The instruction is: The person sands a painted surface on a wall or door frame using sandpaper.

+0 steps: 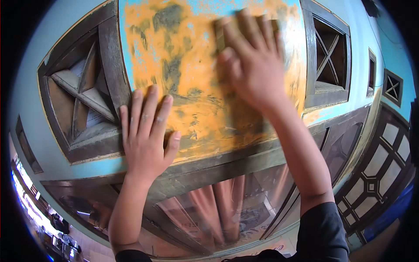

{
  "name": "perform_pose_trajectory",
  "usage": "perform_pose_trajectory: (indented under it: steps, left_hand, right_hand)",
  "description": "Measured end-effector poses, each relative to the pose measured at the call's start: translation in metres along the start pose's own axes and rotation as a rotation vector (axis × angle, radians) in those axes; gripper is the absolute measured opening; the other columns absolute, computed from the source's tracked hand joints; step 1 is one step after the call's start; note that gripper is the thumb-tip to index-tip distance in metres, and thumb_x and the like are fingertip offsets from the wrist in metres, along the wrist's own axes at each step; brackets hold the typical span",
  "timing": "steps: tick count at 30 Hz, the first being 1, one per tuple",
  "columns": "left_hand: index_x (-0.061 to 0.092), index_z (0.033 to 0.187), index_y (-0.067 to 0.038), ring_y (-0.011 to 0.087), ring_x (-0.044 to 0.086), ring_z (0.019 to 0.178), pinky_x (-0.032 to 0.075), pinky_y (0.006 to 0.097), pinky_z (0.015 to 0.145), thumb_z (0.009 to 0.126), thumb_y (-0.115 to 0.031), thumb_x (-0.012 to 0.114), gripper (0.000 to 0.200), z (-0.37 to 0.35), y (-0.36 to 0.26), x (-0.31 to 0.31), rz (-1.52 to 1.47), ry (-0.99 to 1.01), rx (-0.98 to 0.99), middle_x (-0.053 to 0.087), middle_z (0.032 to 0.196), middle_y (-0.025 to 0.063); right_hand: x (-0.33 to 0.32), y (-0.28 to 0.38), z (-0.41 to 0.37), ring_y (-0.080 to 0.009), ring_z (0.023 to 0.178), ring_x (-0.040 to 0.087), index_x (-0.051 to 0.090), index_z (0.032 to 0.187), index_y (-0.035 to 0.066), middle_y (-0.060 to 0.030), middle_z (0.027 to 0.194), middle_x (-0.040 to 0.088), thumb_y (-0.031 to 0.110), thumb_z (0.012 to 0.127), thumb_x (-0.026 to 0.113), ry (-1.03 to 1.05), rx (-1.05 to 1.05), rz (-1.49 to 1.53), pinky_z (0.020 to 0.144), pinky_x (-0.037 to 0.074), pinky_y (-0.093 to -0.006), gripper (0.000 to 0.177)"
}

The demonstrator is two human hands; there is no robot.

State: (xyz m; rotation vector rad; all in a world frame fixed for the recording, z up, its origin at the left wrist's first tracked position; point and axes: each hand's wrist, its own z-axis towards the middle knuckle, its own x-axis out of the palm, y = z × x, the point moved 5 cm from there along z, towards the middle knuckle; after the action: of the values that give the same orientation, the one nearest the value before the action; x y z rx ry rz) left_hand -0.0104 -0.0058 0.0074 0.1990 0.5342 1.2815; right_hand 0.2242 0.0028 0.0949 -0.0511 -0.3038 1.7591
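My right hand [257, 65], blurred by motion, presses a brownish sheet of sandpaper [219, 38] against the upper part of the wall panel [196, 118]. Its fingers lie over the sheet, whose edges show on both sides of them. The panel is patchy orange with dark smudges and bits of light blue paint. Lower down, my left hand [148, 135] rests flat with fingers stretched out, at the panel's lower left by the wooden vent frame. Pale dust marks show on its fingers. That hand holds nothing.
Wooden vent frames with crossed slats stand on the left [78, 91] and right [328, 54]. Below the panel runs a dark wooden beam [218, 168], above glass with brown curtains [222, 205]. A panelled door [371, 174] is at far right.
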Motion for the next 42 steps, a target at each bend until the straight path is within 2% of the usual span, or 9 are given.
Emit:
perform_pose_trajectory:
  steps: [6,12,15,17,23,29,34,39,42]
  left_hand:
    - [0.044,0.155,-0.01,0.0417,0.022,0.155,0.011,0.0618,0.123,0.104,-0.048,0.043,0.064,-0.007,0.002,0.003,0.032,0.044,-0.062,0.031,0.167,0.0135]
    - [0.043,0.156,-0.011,0.0425,0.022,0.154,0.011,0.0619,0.123,0.102,-0.049,0.045,0.066,-0.013,-0.002,0.007,0.057,0.051,-0.032,0.031,0.166,0.0135]
    - [0.042,0.156,-0.012,0.0426,0.022,0.154,0.011,0.0625,0.123,0.103,-0.05,0.045,0.066,-0.017,-0.003,0.007,0.042,0.059,-0.029,0.032,0.166,0.0134]
    - [0.042,0.157,-0.011,0.0428,0.021,0.155,0.011,0.0632,0.123,0.103,-0.05,0.044,0.066,-0.021,-0.006,0.01,0.054,0.061,-0.024,0.031,0.167,0.0135]
    - [0.04,0.157,-0.009,0.0425,0.02,0.155,0.009,0.0645,0.122,0.103,-0.053,0.042,0.069,-0.027,-0.021,0.015,0.142,0.093,-0.029,0.03,0.167,0.015]
    - [0.04,0.156,-0.007,0.0442,0.019,0.155,0.008,0.0639,0.122,0.103,-0.055,0.041,0.071,-0.034,-0.052,0.025,0.039,0.104,0.025,0.03,0.166,0.0185]
    - [0.045,0.154,-0.009,0.0535,0.017,0.152,0.0,0.0712,0.118,0.1,-0.057,0.046,0.072,-0.058,-0.08,0.038,-0.074,0.154,-0.054,0.032,0.164,0.022]
    - [0.048,0.151,-0.008,0.0561,0.011,0.152,-0.005,0.0726,0.117,0.099,-0.058,0.046,0.073,-0.052,-0.111,0.04,-0.148,0.135,-0.118,0.03,0.164,0.025]
    - [0.052,0.149,-0.01,0.0582,0.008,0.152,-0.007,0.0752,0.115,0.098,-0.059,0.048,0.071,-0.048,-0.122,0.046,-0.143,0.142,-0.135,0.028,0.165,0.0248]
  right_hand:
    - [-0.009,0.058,-0.092,-0.0391,0.152,0.029,0.046,0.154,0.037,-0.0079,0.164,0.037,0.04,0.098,0.053,0.439,-0.324,0.16,0.123,0.019,-0.0581,0.056]
    - [-0.011,-0.01,-0.068,-0.0416,0.154,0.024,0.051,0.152,0.026,-0.0108,0.165,0.035,0.039,0.098,0.053,0.091,0.186,0.0,0.123,0.016,-0.0598,0.056]
    - [-0.01,0.06,-0.097,-0.0402,0.154,0.025,0.047,0.153,0.035,-0.0101,0.164,0.036,0.042,0.098,0.053,0.419,-0.037,0.05,0.123,0.017,-0.059,0.056]
    - [-0.014,0.072,-0.139,-0.0441,0.153,0.026,0.056,0.147,0.031,-0.0109,0.163,0.039,0.052,0.1,0.049,0.37,-0.208,0.09,0.125,0.01,-0.0583,0.052]
    - [-0.04,-0.055,-0.152,-0.0436,0.155,0.019,0.049,0.153,0.021,-0.0158,0.166,0.031,0.038,0.099,0.054,0.187,0.376,0.025,0.124,0.01,-0.0614,0.057]
    - [-0.037,0.021,-0.197,-0.0456,0.154,0.022,0.053,0.148,0.026,-0.0158,0.164,0.035,0.041,0.095,0.059,0.454,-0.038,0.153,0.124,0.012,-0.0601,0.055]
    - [-0.06,-0.078,-0.212,-0.0483,0.155,0.014,0.05,0.151,0.012,-0.0216,0.167,0.026,0.033,0.098,0.055,0.255,0.534,0.029,0.123,0.007,-0.0636,0.057]
    - [-0.054,-0.024,-0.224,-0.0494,0.154,0.017,0.055,0.148,0.027,-0.0193,0.165,0.032,0.044,0.098,0.056,0.509,0.182,0.159,0.123,0.004,-0.0638,0.053]
    - [-0.063,-0.084,-0.223,-0.0457,0.155,0.017,0.054,0.15,0.026,-0.0194,0.166,0.03,0.041,0.103,0.047,0.33,0.408,0.104,0.124,0.004,-0.0603,0.05]
